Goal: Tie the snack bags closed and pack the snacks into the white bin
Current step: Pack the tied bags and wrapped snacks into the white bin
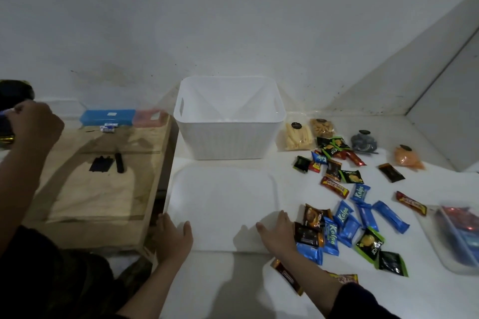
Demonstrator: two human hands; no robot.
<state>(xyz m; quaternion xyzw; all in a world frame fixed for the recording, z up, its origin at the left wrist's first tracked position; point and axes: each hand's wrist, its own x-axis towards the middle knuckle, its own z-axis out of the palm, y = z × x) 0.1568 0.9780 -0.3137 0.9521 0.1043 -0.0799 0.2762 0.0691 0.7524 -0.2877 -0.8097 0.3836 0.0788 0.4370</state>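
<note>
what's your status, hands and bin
Left hand and right hand open, flat on white lid. White bin open, nothing packed. Snacks loose at right. Nothing in the way.

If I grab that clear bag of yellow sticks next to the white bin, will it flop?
Probably. The bag of yellow sticks looks like thin, soft plastic, so it should sag. The sticks inside seem loose and may shift or snap if squeezed. It looks light for its size.

Head view, downward — dim, perhaps blurred
</note>
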